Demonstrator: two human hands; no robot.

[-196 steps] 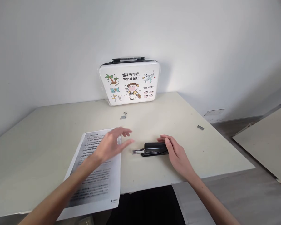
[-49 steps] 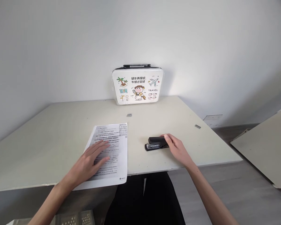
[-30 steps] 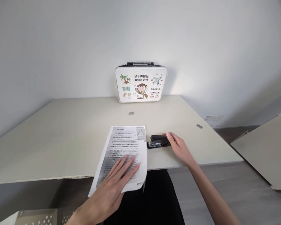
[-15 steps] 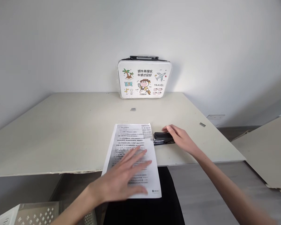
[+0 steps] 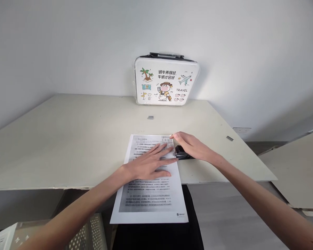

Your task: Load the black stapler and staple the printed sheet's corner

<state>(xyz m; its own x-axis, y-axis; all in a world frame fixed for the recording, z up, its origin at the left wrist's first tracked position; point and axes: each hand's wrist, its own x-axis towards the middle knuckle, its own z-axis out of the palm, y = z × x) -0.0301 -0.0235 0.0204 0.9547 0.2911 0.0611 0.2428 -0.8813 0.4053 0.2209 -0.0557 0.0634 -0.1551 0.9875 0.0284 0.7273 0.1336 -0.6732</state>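
A printed sheet of paper lies on the table's front part, and its lower end sticks out past the edge. My left hand rests flat across the upper middle of the sheet with its fingers spread. Against the right edge of the paper sits a black stapler, its front end touching or just over that edge. My right hand covers the top of the stapler and grips it, while a fingertip reaches to the paper's upper right corner. Much of the stapler is hidden beneath this hand.
A white cartoon case with a black handle stands against the wall. Small grey staple strips lie on the table, one piece before the case and another near the right edge. A plastic basket stands below at left.
My left hand has moved up the sheet and settled flat on it. My right hand has shifted forward and left, over the stapler, with a finger at the paper's corner.
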